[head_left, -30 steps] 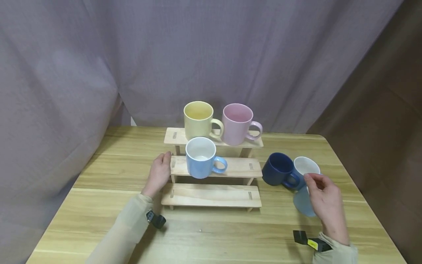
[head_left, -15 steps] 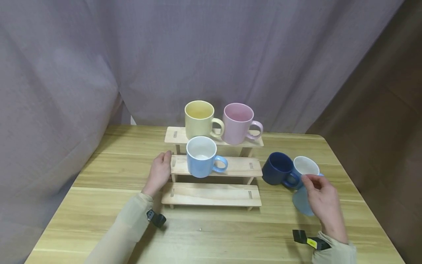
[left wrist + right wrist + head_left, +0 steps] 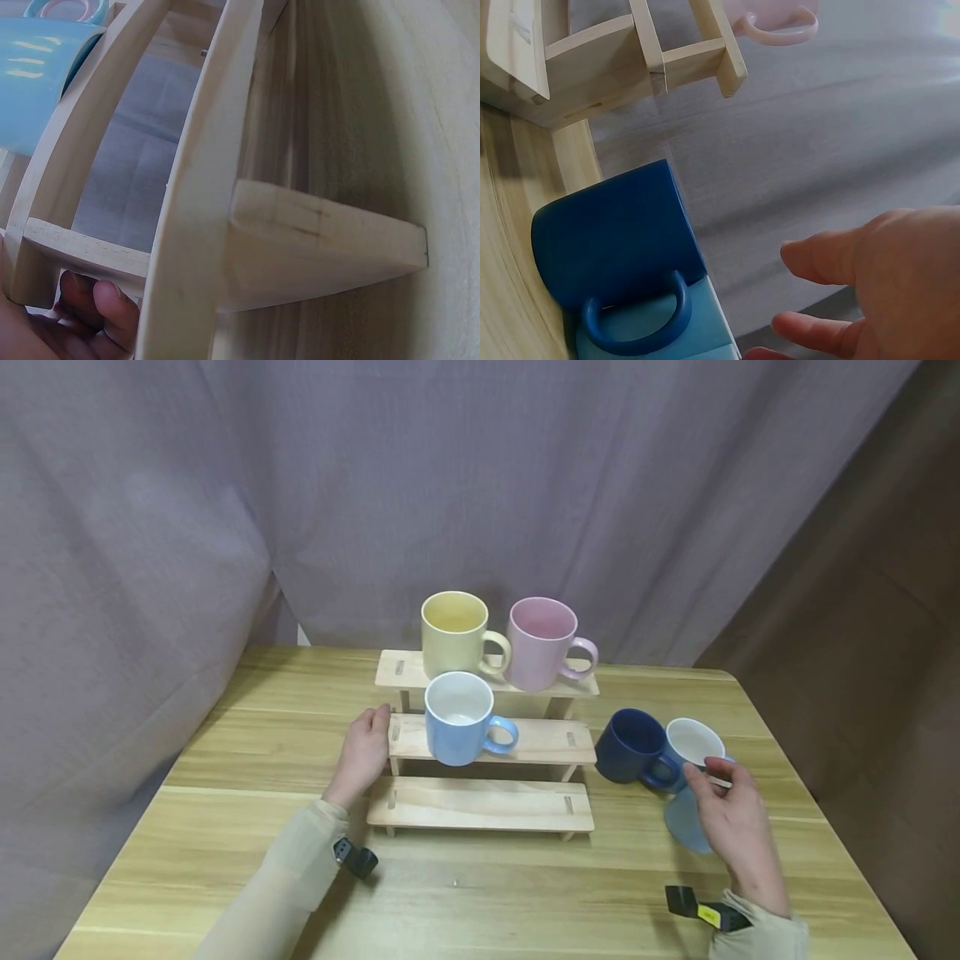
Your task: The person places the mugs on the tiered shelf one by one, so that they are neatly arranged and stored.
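My left hand (image 3: 362, 756) grips the left end of the middle tier of a three-tier wooden stand (image 3: 480, 803); in the left wrist view its fingers (image 3: 116, 315) curl under a crosspiece. My right hand (image 3: 738, 822) is above a grey-blue mug (image 3: 686, 822) at the right, thumb and fingers apart, and partly hides it. In the right wrist view nothing shows between thumb and fingertips. Just behind stand a light blue mug with white inside (image 3: 693, 739) and a dark blue mug (image 3: 628, 747). Another light blue mug (image 3: 455, 739) sits on the middle tier, handle to the right.
On the top tier are a yellow mug (image 3: 450, 647) and a pink mug (image 3: 536, 656), handles to the right. The bottom tier bears no mug. The stand rests on a wooden table (image 3: 480, 918), with a grey curtain (image 3: 480, 485) behind.
My right thumb and fingertips have parted, and the hand has shifted slightly left. The left hand keeps its grip on the stand, and the mugs stay in place.
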`<state>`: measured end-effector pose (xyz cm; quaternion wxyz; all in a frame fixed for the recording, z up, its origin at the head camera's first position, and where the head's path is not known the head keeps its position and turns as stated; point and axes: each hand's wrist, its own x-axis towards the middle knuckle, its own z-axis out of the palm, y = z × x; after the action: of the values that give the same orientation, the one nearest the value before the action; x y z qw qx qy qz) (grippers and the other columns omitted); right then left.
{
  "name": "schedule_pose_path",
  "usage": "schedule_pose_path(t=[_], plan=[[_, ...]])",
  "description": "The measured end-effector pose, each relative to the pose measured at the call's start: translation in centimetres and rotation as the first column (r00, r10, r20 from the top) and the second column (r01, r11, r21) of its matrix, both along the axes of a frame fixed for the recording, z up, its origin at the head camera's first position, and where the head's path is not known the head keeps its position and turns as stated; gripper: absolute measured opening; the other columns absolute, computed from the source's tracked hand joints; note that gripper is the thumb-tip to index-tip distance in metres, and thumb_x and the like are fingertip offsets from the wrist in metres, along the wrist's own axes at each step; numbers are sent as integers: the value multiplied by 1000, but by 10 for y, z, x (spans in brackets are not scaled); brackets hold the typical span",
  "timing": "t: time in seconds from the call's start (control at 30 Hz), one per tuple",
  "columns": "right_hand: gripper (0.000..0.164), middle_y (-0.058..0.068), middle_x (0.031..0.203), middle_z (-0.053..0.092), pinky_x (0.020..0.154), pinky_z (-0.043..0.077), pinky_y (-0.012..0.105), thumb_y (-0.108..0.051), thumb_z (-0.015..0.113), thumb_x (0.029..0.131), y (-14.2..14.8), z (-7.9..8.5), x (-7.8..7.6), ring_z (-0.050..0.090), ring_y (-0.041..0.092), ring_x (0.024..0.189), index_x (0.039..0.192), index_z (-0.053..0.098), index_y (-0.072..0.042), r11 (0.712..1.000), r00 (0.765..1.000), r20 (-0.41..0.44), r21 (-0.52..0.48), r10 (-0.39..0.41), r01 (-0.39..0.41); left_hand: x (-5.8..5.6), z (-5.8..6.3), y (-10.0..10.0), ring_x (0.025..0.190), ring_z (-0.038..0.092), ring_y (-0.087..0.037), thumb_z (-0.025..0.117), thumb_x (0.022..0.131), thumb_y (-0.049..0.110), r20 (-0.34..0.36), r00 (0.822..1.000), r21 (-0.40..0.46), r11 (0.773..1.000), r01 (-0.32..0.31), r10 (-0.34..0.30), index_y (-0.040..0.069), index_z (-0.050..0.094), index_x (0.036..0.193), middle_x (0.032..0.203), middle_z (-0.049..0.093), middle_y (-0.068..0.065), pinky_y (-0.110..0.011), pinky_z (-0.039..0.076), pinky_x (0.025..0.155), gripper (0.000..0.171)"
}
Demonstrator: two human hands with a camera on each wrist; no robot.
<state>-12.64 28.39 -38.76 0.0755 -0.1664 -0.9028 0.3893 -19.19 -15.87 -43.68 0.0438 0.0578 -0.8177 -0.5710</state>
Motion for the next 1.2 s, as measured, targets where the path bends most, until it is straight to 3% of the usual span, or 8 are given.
schedule_pose_path(t=[0.13, 0.3, 0.43, 0.6, 0.77, 1.07, 1.2], plan=[[60, 30, 134, 39, 86, 42, 41, -41, 47, 100, 1, -3, 0, 46, 42, 118, 135, 42, 8, 999, 999, -20, 19, 26, -25, 0, 0, 0, 50, 40, -16, 29, 106, 39, -7, 1000, -12, 1000, -9, 9, 5, 50, 85, 64, 43, -3, -29, 38, 45, 46], [54, 32, 139, 36, 97, 33, 62, -39, 46, 102, 4, -4, 1, 37, 50, 125, 127, 50, 9, 994, 996, -44, 73, 82, -78, 0, 0, 0, 50, 39, -16, 28, 106, 38, -12, 1000, -18, 1000, -8, 8, 6, 50, 84, 64, 42, -3, -28, 37, 44, 45], [57, 31, 145, 34, 100, 28, 65, -43, 44, 102, 7, -4, -1, 29, 54, 130, 128, 51, 8, 993, 997, -19, 86, 78, -76, -1, 0, 0, 51, 39, -16, 29, 107, 36, -12, 1000, -20, 1000, -6, 6, 6, 50, 84, 65, 41, -3, -29, 37, 45, 43], [54, 31, 144, 36, 94, 26, 63, -41, 46, 102, 8, -6, -2, 23, 55, 126, 126, 53, 6, 991, 998, -34, 120, 57, -53, -1, 0, 0, 52, 39, -17, 29, 107, 35, -11, 1000, -12, 1000, -7, 7, 5, 50, 85, 66, 41, -4, -30, 38, 46, 42], [49, 34, 139, 40, 91, 25, 60, -38, 48, 101, 8, -9, -1, 24, 54, 124, 122, 57, 6, 984, 994, -79, 169, 69, -55, -1, -1, 0, 51, 39, -16, 29, 107, 37, -14, 1000, -8, 1000, -4, 4, 5, 50, 85, 65, 41, -3, -29, 37, 45, 44], [52, 32, 142, 37, 98, 23, 67, -40, 46, 101, 10, -8, -1, 24, 55, 130, 124, 55, 6, 983, 997, -40, 174, 70, -62, -2, -2, 0, 52, 39, -17, 30, 107, 35, -13, 1000, -10, 1000, -9, 9, 5, 49, 83, 65, 41, -3, -30, 38, 47, 42], [52, 32, 141, 37, 94, 23, 68, -42, 45, 101, 11, -7, -1, 26, 55, 129, 124, 55, 4, 978, 997, -25, 195, 75, -68, -2, -2, 0, 52, 39, -17, 30, 107, 34, -14, 1000, -12, 1000, -6, 6, 5, 49, 83, 65, 41, -4, -30, 38, 47, 42]])
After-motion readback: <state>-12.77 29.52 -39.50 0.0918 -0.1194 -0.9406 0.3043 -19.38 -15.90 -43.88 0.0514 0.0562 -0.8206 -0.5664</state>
